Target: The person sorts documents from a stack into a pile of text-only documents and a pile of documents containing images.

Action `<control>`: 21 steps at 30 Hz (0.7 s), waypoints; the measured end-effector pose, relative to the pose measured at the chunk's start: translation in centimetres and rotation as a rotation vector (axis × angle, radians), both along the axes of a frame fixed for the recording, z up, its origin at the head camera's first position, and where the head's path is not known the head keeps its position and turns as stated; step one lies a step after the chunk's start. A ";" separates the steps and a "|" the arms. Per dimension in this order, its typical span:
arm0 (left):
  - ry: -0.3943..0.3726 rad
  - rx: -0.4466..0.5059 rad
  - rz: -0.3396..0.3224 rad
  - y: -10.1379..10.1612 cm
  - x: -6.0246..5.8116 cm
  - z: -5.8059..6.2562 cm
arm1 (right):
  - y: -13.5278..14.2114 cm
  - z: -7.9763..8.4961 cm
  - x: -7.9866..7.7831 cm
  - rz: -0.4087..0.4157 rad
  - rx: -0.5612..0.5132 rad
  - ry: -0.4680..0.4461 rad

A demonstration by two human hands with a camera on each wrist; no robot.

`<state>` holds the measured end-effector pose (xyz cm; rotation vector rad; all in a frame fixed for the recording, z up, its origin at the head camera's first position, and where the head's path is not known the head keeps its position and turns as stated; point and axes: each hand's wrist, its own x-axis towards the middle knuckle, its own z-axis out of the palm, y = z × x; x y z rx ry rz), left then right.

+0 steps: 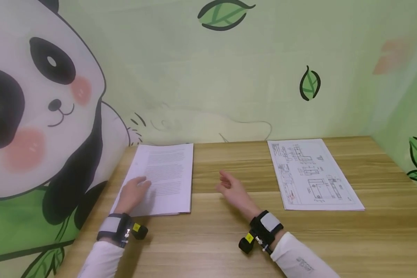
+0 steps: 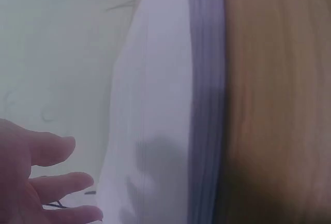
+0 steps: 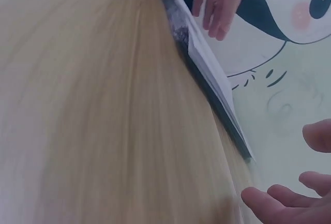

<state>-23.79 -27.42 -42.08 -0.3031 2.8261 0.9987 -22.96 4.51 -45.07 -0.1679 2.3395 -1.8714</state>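
Fingers [image 2: 62, 184] of the left hand [image 1: 133, 193] are apart, loosely bent over the stack of printed pages [image 1: 170, 189] and gripping nothing; whether any tip touches paper I cannot tell. The right hand [image 1: 236, 195] also holds nothing, thumb parted from its curved fingers, over bare wood right of the stack. That stack lies along the left edge of the surface [image 1: 201, 243] and runs up to its far edge. An under-sheet peeks out at the stack's near side, so squaring the pages first would probably help. Handling it well likely calls for both hands on opposite long sides, thumbs above and fingers beneath, lest the top sheet slide off alone. Toward the right edge, also reaching the far edge, lies the technical drawing [image 1: 314, 173], best kept clear of the right sleeve [image 1: 300, 255].
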 end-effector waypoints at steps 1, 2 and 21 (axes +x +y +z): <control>-0.003 -0.003 -0.002 -0.3 0.1 -0.1 | -0.3 0.0 0.0 0.005 -0.012 -0.005; -0.004 -0.011 -0.004 -0.5 0.2 -0.1 | -0.5 -0.1 -0.1 0.006 -0.031 -0.021; -0.144 -0.041 -0.013 -1.2 0.6 -0.5 | -5.4 -0.5 0.0 0.148 -0.305 -0.230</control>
